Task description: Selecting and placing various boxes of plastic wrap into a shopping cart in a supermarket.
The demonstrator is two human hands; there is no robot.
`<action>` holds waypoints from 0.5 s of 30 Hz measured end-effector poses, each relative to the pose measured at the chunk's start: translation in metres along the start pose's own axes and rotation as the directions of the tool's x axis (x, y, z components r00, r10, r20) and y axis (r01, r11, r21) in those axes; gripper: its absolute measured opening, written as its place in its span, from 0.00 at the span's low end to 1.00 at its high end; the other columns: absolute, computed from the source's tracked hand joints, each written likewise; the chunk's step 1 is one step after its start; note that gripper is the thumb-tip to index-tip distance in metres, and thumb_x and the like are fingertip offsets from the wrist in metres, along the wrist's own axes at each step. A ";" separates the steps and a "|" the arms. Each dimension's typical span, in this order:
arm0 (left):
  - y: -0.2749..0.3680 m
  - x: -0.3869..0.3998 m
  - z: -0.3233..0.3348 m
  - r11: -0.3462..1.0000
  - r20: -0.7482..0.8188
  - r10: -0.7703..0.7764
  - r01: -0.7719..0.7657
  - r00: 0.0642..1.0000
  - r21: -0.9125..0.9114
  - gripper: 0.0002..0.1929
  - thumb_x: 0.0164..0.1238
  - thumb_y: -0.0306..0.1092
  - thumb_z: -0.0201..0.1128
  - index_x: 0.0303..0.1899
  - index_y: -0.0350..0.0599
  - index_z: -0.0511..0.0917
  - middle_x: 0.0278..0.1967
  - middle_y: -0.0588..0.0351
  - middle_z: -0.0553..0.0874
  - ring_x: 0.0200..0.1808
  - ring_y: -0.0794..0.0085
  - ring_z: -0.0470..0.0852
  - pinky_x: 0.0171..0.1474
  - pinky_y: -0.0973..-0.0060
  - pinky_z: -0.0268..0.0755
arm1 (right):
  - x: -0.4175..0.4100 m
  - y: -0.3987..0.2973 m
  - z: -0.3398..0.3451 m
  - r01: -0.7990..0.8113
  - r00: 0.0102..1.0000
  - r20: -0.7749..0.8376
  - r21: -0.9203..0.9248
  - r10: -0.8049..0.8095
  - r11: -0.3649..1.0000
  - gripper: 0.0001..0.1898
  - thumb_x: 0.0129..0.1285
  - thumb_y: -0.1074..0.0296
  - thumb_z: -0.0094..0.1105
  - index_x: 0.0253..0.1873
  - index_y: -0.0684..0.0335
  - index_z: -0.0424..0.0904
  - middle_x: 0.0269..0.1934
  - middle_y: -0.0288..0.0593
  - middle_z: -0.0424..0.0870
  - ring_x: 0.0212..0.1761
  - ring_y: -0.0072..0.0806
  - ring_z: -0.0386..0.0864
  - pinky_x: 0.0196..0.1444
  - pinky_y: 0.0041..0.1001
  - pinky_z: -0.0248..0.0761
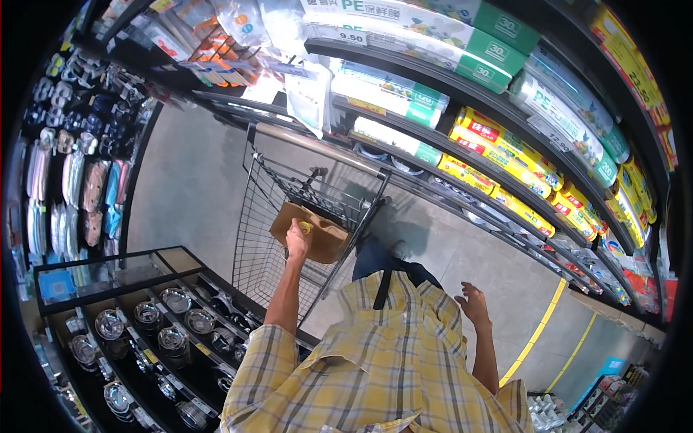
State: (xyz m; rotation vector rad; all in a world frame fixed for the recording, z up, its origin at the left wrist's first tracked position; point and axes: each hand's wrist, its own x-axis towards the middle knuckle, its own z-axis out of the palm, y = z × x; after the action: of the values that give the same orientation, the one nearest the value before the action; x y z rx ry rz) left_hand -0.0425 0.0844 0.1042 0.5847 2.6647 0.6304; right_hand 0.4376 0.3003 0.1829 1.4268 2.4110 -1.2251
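Note:
My left hand (296, 239) is closed around a small yellow object (306, 227), perhaps the end of a roll; most of it is hidden by my fingers. It is over a brown cardboard box or sheet (333, 241) at the handle end of a wire shopping cart (254, 216). The cart's lower basket shows bare wire mesh beneath my forearm. My right hand (475, 304) hangs beside my body, fingers apart and holding nothing, above the tiled floor.
Shelves hold boxed cling film (411, 19) and yellow Glad rolls (498, 149) close to the cart handle (319, 146). Opposite, a rack carries metal and glass bowls (172, 341). Slippers (59, 94) hang at the far left. Yellow lines (533, 335) cross the floor at right.

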 end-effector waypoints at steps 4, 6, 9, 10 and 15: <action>-0.028 0.013 0.041 0.993 0.061 0.014 -0.021 0.998 0.120 0.18 0.57 0.27 0.57 0.52 0.44 0.73 0.53 0.42 0.77 0.46 0.47 0.81 0.48 0.59 0.75 | -0.025 0.023 0.004 -0.079 0.996 0.037 0.005 0.079 0.997 0.25 0.48 0.74 0.68 0.54 0.67 0.73 0.42 0.57 0.82 0.42 0.46 0.82 0.44 0.35 0.75; -0.051 0.019 0.067 0.982 -0.023 0.076 -0.071 0.997 0.174 0.17 0.59 0.26 0.54 0.52 0.44 0.73 0.54 0.44 0.77 0.46 0.48 0.81 0.47 0.59 0.75 | -0.038 0.031 0.006 -0.148 0.987 0.066 0.036 0.146 0.988 0.25 0.49 0.74 0.68 0.54 0.67 0.73 0.41 0.56 0.82 0.41 0.43 0.83 0.41 0.33 0.76; -0.049 0.020 0.086 0.950 -0.034 0.091 -0.077 0.995 0.301 0.15 0.63 0.25 0.46 0.51 0.46 0.74 0.56 0.49 0.77 0.46 0.53 0.82 0.45 0.61 0.77 | -0.059 0.035 0.008 -0.263 0.958 0.130 0.032 0.257 0.964 0.24 0.51 0.74 0.67 0.55 0.69 0.72 0.40 0.56 0.83 0.41 0.40 0.83 0.41 0.32 0.77; -0.047 0.021 0.092 0.923 0.060 0.031 -0.052 0.998 0.381 0.15 0.63 0.26 0.48 0.51 0.47 0.74 0.57 0.50 0.76 0.45 0.56 0.83 0.43 0.63 0.78 | -0.066 0.036 0.010 -0.289 0.951 0.134 0.063 0.279 0.955 0.23 0.52 0.75 0.65 0.55 0.69 0.72 0.40 0.55 0.83 0.40 0.38 0.83 0.41 0.31 0.78; -0.054 0.016 0.124 0.826 0.177 0.015 -0.113 0.984 0.553 0.13 0.63 0.30 0.51 0.49 0.50 0.76 0.52 0.54 0.79 0.36 0.64 0.86 0.35 0.68 0.79 | -0.090 0.043 0.012 -0.362 0.924 0.183 0.138 0.335 0.922 0.20 0.56 0.76 0.59 0.55 0.71 0.72 0.41 0.56 0.83 0.43 0.39 0.83 0.42 0.31 0.78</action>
State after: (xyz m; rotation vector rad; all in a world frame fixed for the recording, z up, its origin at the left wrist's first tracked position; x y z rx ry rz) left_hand -0.0228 0.0903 -0.0301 0.8392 2.6593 -0.2139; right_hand 0.5172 0.2394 0.1889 1.6473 1.8829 -1.4110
